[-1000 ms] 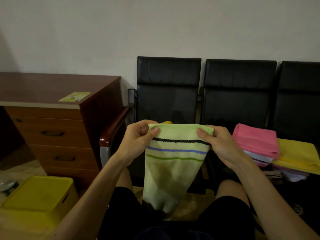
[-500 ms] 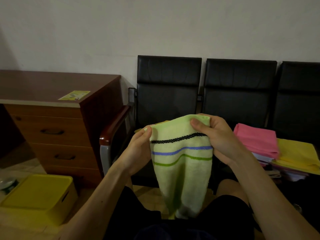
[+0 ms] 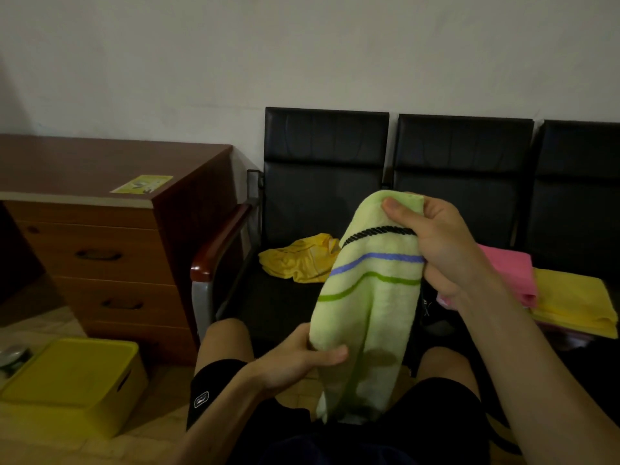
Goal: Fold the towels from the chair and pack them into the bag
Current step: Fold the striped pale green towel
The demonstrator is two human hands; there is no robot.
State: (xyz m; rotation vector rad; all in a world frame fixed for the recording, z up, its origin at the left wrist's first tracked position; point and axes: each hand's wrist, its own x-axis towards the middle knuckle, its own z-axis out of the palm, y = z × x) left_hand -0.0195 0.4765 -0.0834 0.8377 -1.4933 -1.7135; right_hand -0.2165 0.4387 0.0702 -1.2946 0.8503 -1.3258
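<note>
Three black chairs (image 3: 325, 196) counted, one green striped towel (image 3: 369, 307) held before the chairs, one crumpled yellow cloth (image 3: 298, 260) and two folded towels, pink towel (image 3: 506, 266) and yellow towel (image 3: 570, 300), laid on the chairs, one three-drawer wooden desk (image 3: 100, 162) and one yellow box (image 3: 67, 380) left of the chairs.

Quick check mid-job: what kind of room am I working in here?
Probably an office or waiting area: a row of joined black chairs against a bare wall, a wooden desk with drawers beside them, and a yellow storage box nearby.
</note>
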